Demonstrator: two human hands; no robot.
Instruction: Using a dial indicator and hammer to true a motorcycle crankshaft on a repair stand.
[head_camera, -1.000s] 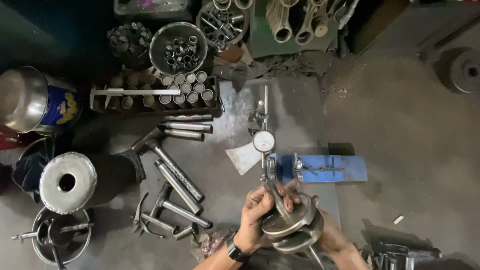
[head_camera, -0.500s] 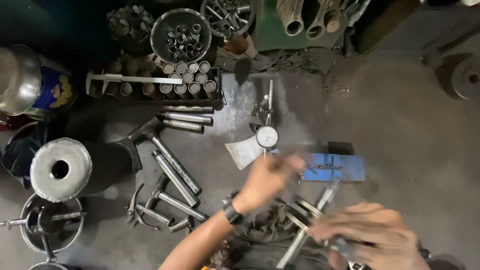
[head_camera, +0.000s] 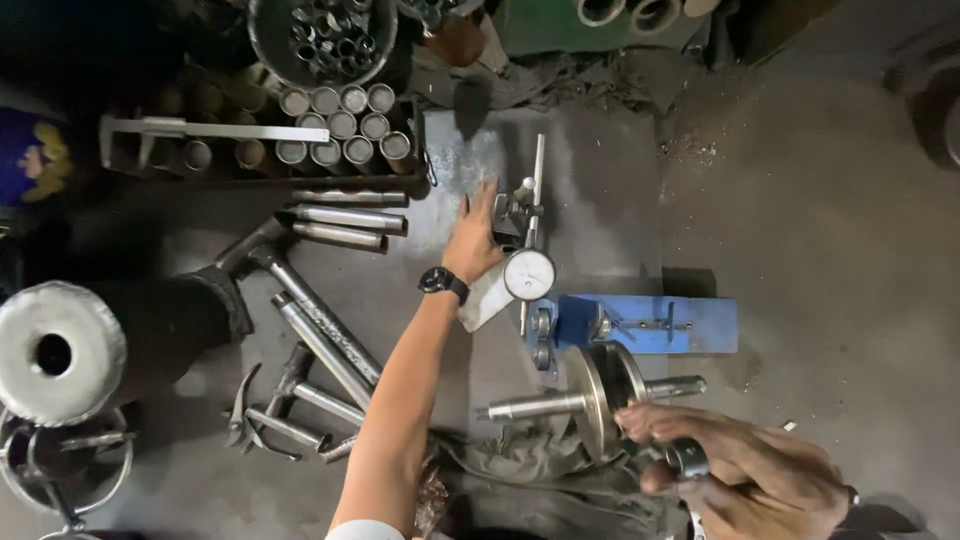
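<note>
The left hand (head_camera: 474, 240) lies open and flat on the surface (head_camera: 590, 190) — beside the dial gauge (head_camera: 528, 273). The right hand (head_camera: 745, 470) grips the flanged shaft (head_camera: 590, 398).

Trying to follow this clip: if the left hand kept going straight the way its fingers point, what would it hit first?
Probably the dial gauge stand: the left hand points up the picture beside it, fingertips almost touching. Past it lies bare metal plate. Depth is unclear.

right hand (head_camera: 760, 475) cut off at bottom edge, dial gauge (head_camera: 528, 273) face unreadable

Left hand (head_camera: 474, 240) stretched forward, fingers flat; right hand (head_camera: 745, 470) low, fingers curled.
</note>
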